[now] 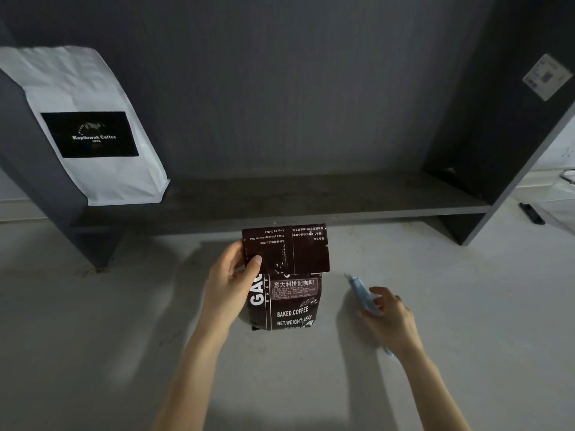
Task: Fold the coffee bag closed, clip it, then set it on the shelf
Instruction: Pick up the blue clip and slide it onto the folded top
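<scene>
On the pale counter, between the two hands, a dark brown coffee bag [284, 293] stands upright with its top flap folded forward and down over the front. White print on the front reads "BAKED.COFFEE" and "NET.WEIGHT:454g", with large letters "GA" running up the edge nearest the left hand and a boxed line of Chinese characters above. The folded flap shows its back side, so its text sits upside down; "Ling Yu Coffee" and "Three philosophies for Gao" can just be read there.

The left hand [231, 286] is clamped on the flap's near corner, thumb pressed on the front face and fingers curled behind the bag's edge. The right hand [390, 317] lies apart from the bag, off to its other side, fingers closed around a light blue clip [362, 293] that points up and away from the palm.

Beyond both hands runs a dark grey shelf [311, 206]. Far past the left hand, a white bag [93, 126] stands on it, its black label reading "Kopiluwak Coffee".
</scene>
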The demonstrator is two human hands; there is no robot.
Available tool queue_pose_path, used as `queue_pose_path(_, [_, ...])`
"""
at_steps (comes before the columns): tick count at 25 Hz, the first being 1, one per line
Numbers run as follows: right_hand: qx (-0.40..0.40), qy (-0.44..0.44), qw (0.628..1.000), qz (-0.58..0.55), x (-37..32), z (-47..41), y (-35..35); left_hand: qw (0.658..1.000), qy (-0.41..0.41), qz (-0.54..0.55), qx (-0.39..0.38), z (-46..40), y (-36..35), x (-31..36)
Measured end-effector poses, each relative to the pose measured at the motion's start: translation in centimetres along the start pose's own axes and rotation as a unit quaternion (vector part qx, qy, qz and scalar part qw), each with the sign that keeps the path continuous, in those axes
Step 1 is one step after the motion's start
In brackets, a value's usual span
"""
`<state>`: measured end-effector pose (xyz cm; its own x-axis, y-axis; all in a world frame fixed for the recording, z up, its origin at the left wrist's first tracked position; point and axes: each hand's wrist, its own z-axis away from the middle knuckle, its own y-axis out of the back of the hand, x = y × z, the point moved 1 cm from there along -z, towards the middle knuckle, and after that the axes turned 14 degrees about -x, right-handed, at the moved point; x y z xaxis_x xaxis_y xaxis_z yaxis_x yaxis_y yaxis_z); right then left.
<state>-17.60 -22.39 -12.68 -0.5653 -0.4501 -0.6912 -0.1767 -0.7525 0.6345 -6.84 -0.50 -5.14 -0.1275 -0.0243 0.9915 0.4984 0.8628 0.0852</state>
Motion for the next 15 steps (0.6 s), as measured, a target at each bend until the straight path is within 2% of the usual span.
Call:
queue_pose_path(8, [0.019, -0.039, 0.999, 0.015, 0.2, -0.1, -0.7, 1.000, 0.005, -0.005, -0.003, 0.0, 0.1, -0.3])
queue_pose_path(15, [0.030, 0.010, 0.999, -0.014, -1.2, 0.8, 0.1, 0.998, -0.009, -0.055, 0.000, -0.2, 0.2, -0.2])
